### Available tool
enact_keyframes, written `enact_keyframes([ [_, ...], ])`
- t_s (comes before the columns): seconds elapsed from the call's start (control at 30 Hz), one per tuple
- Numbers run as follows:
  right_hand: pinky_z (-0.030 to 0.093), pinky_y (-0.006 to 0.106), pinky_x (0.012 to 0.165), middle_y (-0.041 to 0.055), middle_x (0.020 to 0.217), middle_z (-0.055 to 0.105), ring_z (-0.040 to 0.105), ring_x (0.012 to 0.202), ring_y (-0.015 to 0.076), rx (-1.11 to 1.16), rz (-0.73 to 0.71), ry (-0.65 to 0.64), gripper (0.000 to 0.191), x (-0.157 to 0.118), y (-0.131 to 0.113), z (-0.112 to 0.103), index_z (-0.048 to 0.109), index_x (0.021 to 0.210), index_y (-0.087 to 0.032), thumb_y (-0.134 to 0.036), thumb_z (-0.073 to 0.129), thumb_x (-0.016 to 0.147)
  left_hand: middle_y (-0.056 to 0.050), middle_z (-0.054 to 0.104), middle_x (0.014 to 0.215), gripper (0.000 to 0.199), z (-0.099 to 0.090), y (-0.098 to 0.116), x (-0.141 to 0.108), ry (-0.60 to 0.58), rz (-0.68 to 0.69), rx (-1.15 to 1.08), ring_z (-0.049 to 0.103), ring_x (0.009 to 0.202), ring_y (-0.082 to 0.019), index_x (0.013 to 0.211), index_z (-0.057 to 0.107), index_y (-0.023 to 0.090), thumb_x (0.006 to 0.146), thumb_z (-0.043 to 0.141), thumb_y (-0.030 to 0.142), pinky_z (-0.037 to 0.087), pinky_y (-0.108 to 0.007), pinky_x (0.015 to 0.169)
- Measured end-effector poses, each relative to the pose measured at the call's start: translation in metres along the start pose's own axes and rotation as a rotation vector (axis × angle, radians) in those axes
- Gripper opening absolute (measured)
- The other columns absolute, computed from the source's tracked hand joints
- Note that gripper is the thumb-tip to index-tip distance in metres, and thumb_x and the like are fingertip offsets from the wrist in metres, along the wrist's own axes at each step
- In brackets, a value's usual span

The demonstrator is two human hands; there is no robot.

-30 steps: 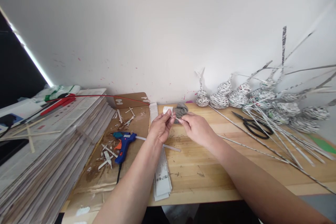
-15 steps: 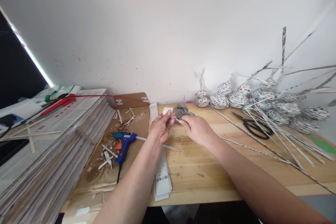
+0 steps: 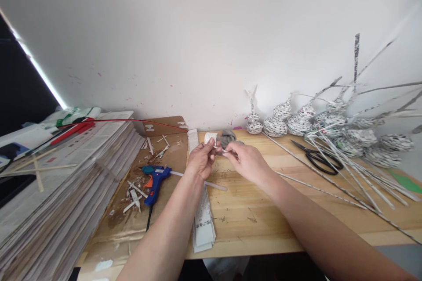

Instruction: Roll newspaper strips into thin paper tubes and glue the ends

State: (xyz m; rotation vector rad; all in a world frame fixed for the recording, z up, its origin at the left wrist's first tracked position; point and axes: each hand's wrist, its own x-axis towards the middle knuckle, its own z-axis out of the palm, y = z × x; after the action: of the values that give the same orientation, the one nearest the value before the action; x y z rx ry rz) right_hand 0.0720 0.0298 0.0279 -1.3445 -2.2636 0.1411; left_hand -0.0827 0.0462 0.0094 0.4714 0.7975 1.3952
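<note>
Between the thumb and fingers of my left hand (image 3: 201, 160) is a white printed paper strip (image 3: 211, 136), its loose end sticking up past the thumb. My right hand (image 3: 248, 161) is closed in a pinch just to the right, on the thin rolled end of the same strip, as far as I can see. The fingertips of the two hands are close together above the table. Behind them lies a bunched grey cloth (image 3: 227, 137), partly covered by the right hand. A stack of cut newspaper strips (image 3: 203, 224) runs under my left wrist.
Left are a blue glue gun (image 3: 157, 182) on stained cardboard (image 3: 178, 149) with paper scraps, and a tall newspaper pile (image 3: 108, 175). Right are black scissors (image 3: 319, 160), long rolled paper sticks (image 3: 365, 175) and several woven paper gourd shapes (image 3: 275, 123) along the wall. A glue stick (image 3: 216, 185) lies near my left wrist.
The loose end of the strip by my left thumb now stands more upright and shows more print. My right hand has shifted slightly up, with its fingers still pinched.
</note>
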Motion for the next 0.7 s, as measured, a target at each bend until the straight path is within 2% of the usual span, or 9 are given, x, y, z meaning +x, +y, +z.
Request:
enact_keyframes([
  [0.23,0.027,0.025,0.055,0.0026,0.066,0.062,0.054,0.061,0.0149,-0.045,-0.014,-0.027,0.029,0.0021,0.0012,-0.0025,0.056,0.075,-0.019,-0.033,0.039,0.093,-0.009,0.068,0.073,0.006,0.0013,0.0001,0.0,-0.013,0.015,-0.015,0.062,0.054,-0.006,0.076,0.064,0.007,0.075,0.067,0.011,0.052,-0.011,0.05],
  [0.37,0.027,0.025,0.055,0.0017,0.069,0.063,0.053,0.06,0.0136,0.021,-0.013,-0.066,0.024,0.0012,0.0024,-0.0019,0.058,0.079,-0.02,-0.029,0.041,0.092,-0.008,0.068,0.073,0.007,0.0007,-0.0002,0.0006,-0.025,0.0,-0.014,0.06,0.053,-0.006,0.074,0.063,0.007,0.073,0.069,0.012,0.051,-0.011,0.047],
  [0.5,0.031,0.024,0.06,0.0038,0.08,0.064,0.055,0.07,0.015,0.01,-0.039,0.016,0.017,0.0005,0.0003,-0.003,0.059,0.086,-0.019,-0.034,0.051,0.088,-0.007,0.068,0.074,0.009,-0.0012,-0.0005,0.0017,-0.009,0.017,-0.01,0.06,0.052,-0.006,0.075,0.063,0.008,0.072,0.07,0.013,0.05,-0.011,0.047],
  [0.6,0.033,0.025,0.064,0.0047,0.077,0.063,0.054,0.074,0.0158,-0.027,-0.069,0.041,0.024,0.0013,-0.0006,-0.0039,0.059,0.078,-0.019,-0.031,0.044,0.092,-0.007,0.069,0.076,0.012,-0.002,-0.0004,0.0014,-0.021,0.03,0.012,0.06,0.052,-0.006,0.078,0.063,0.009,0.071,0.072,0.015,0.048,-0.011,0.046],
  [0.7,0.031,0.025,0.062,0.0042,0.072,0.063,0.054,0.07,0.0157,-0.039,-0.064,0.021,0.03,0.002,0.0006,-0.0034,0.058,0.072,-0.018,-0.032,0.041,0.093,-0.006,0.069,0.077,0.018,-0.0024,-0.0003,0.0005,-0.044,0.022,0.041,0.06,0.053,-0.006,0.079,0.063,0.011,0.068,0.075,0.02,0.043,-0.011,0.043],
])
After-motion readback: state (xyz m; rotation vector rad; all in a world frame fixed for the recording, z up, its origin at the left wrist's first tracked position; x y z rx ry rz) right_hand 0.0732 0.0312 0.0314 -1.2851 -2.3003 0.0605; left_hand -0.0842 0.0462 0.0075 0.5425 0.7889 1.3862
